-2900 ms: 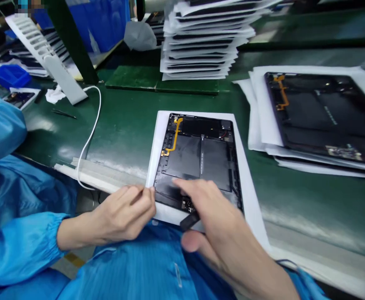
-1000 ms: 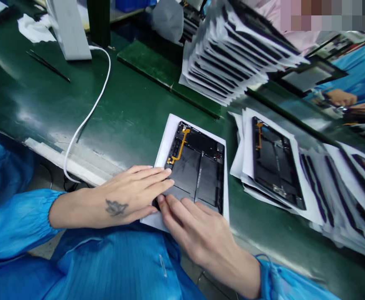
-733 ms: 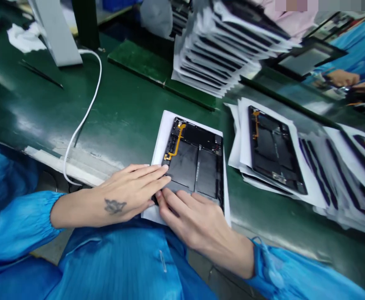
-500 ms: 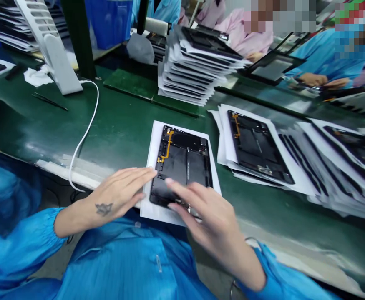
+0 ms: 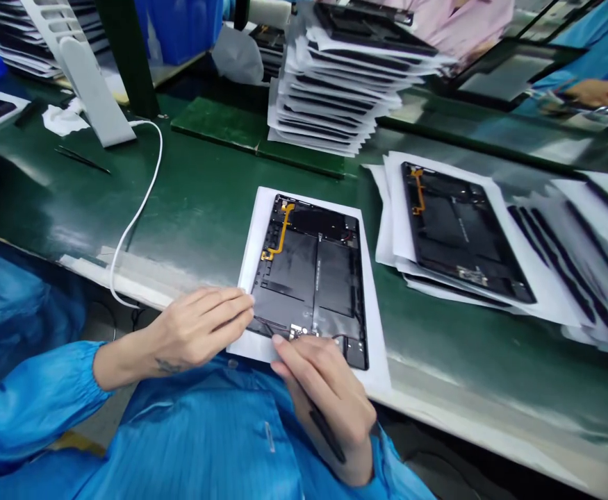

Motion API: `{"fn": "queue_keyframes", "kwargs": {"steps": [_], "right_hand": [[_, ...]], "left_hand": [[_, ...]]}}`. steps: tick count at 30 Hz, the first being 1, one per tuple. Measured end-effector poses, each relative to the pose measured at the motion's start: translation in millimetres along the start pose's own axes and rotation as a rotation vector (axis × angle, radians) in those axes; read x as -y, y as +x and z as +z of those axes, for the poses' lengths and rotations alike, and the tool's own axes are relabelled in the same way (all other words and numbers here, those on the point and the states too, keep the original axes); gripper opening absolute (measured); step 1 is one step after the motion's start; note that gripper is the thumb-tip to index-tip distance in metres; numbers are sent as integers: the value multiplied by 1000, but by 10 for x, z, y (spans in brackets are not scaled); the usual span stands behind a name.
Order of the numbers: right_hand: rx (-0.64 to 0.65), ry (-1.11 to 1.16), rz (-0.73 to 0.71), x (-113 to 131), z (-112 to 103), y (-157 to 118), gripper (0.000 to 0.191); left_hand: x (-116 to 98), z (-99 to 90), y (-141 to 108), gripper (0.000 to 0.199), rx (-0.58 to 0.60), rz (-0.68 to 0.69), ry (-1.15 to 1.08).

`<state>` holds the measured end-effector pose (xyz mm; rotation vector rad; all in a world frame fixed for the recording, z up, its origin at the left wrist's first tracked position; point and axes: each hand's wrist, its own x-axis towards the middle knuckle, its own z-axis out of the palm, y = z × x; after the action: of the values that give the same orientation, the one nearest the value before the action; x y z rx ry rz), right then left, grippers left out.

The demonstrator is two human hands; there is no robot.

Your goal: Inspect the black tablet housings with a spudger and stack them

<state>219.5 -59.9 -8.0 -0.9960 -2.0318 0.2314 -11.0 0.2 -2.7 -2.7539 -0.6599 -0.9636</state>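
Left hand [image 5: 199,328] half-curls, hold unclear, against the tablet [image 5: 299,267] at left; right hand [image 5: 325,385] pinches a dark tool [image 5: 329,436], near edge.

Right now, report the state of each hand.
Left hand: at the left edge of the black device; whether it holds anything cannot be told.
Right hand: closed, holding a slim dark tool.

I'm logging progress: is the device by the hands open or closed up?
Open: the device lies inside up, with its orange ribbon cable and small circuit board uncovered.

Electronics workshop with opened tablets [image 5: 296,260]
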Motion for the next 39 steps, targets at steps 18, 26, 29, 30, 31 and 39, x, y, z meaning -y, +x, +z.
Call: {"fn": "queue_keyframes", "kwargs": {"steps": [18, 26, 29, 30, 31, 39], "right_hand": [[-70, -207, 46, -6, -61, -167, 50], [-133, 90, 154, -28, -178, -89, 34], [-97, 211, 230, -28, -179, 117, 22], [-73, 242, 260, -30, -163, 188, 20], [-46, 263, 287, -31, -142, 253, 19], [59, 217, 268, -21, -44, 438, 18]], "left_hand": [[-86, 6, -25, 29, 67, -91, -64], [-143, 2, 71, 32, 103, -35, 94], [-180, -3, 103, 32, 161, -27, 134], [-190, -4, 111, 32, 170, -29, 144], [-198, -5, 118, 32, 174, -32, 152], [-228, 33, 138, 28, 156, -28, 178]]}}
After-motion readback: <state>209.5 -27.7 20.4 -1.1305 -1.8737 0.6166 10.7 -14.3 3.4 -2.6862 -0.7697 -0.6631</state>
